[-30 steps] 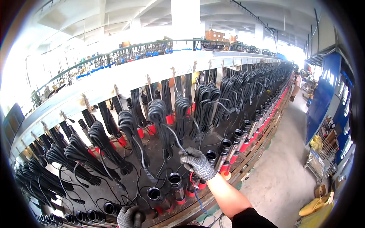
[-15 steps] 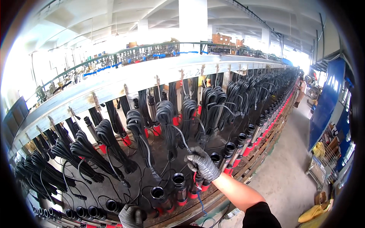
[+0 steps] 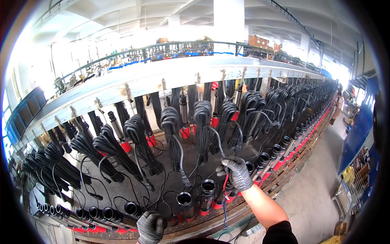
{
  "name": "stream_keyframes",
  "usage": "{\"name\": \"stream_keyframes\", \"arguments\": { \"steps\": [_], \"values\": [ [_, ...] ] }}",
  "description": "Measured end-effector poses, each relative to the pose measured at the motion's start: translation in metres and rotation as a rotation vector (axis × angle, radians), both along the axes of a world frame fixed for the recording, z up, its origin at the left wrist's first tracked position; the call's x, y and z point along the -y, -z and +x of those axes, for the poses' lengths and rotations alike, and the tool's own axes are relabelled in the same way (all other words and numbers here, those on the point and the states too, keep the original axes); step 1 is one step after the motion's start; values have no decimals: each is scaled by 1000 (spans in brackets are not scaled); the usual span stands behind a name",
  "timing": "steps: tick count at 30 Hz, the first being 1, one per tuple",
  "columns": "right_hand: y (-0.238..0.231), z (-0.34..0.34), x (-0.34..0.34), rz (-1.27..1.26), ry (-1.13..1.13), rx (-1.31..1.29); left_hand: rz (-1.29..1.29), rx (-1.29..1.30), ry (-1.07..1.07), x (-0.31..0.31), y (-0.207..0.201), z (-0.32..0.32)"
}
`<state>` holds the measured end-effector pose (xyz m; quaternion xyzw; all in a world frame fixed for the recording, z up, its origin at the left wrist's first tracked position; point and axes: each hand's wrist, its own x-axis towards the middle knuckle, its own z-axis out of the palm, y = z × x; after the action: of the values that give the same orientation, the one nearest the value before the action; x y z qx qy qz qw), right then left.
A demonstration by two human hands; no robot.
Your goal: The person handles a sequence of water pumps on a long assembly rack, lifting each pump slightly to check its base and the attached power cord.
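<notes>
My right hand [image 3: 237, 173], in a grey glove, is closed on the end of a grey power cable [image 3: 218, 140] that drops from a hanging black coil [image 3: 202, 132]. From under its fingers hang a red test lead [image 3: 226, 183] and a blue wire [image 3: 224, 213]. Below it stand metal pump cylinders with open black tops, among them one [image 3: 208, 187] and its neighbour [image 3: 184, 199]. At the lower edge my left hand [image 3: 151, 227], gloved too, has its fingers curled beside the row of cylinders. What lies in its grip is hidden.
A long pale beam [image 3: 142, 83] carries many coiled black cables. Red-based cylinders line the wooden rack edge [image 3: 290, 168], running far right. To the right are the concrete floor [image 3: 315, 162], a wire cart [image 3: 349, 195], blue panels [image 3: 359, 126] and a distant person [image 3: 338, 110].
The whole scene has shifted rightward in the picture as the view turned left. My right hand still grips the cable end, and my left hand remains curled by the cylinders, more of it showing.
</notes>
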<state>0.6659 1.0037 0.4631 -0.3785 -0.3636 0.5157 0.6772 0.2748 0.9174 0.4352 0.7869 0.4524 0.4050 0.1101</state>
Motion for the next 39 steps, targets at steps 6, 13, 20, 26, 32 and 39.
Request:
{"name": "stream_keyframes", "arguments": {
  "steps": [6,13,20,26,32,39],
  "values": [
    [-2,-3,3,43,-16,38,9,91,10,-1,7,4],
    [-5,-5,2,6,-4,139,14,46,-2,-8,11,2],
    [-4,-5,4,-14,5,188,45,-66,-45,-16,-26,31],
    [1,-8,1,18,-7,161,15,-73,-142,-48,-12,51],
    [-2,-5,3,-15,-27,185,26,-35,-116,-77,-4,56],
    [-6,-13,2,-54,-25,237,71,17,-13,-69,-7,44]
  ]
}}
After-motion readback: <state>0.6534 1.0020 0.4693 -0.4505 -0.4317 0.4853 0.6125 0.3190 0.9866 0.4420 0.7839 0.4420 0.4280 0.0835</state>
